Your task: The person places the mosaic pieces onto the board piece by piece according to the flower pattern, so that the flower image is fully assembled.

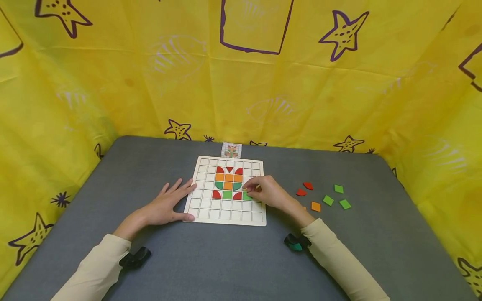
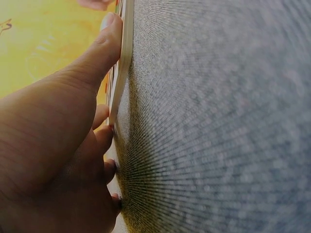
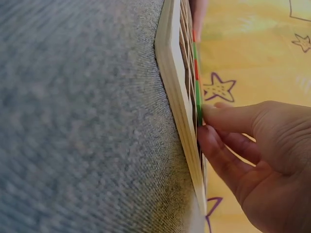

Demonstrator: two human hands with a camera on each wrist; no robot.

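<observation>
A square wooden grid board (image 1: 229,215) lies on the table with a pattern of red, orange and green tiles in its cells. My right hand (image 1: 266,193) is over the board's right side, thumb and index finger pinching a light green tile (image 1: 246,196) at the lower right of the pattern. In the right wrist view, those fingertips (image 3: 208,132) meet the green tile (image 3: 198,114) at board level. My left hand (image 1: 164,205) rests spread along the board's left edge, its thumb (image 2: 104,48) on the near left corner.
A small pattern card (image 1: 231,150) sits just behind the board. Right of it lie loose red pieces (image 1: 308,185), light green squares (image 1: 328,200) and an orange square (image 1: 316,206). A darker green piece (image 1: 295,247) shows beside the right wrist strap. Yellow printed cloth (image 1: 233,83) surrounds the table.
</observation>
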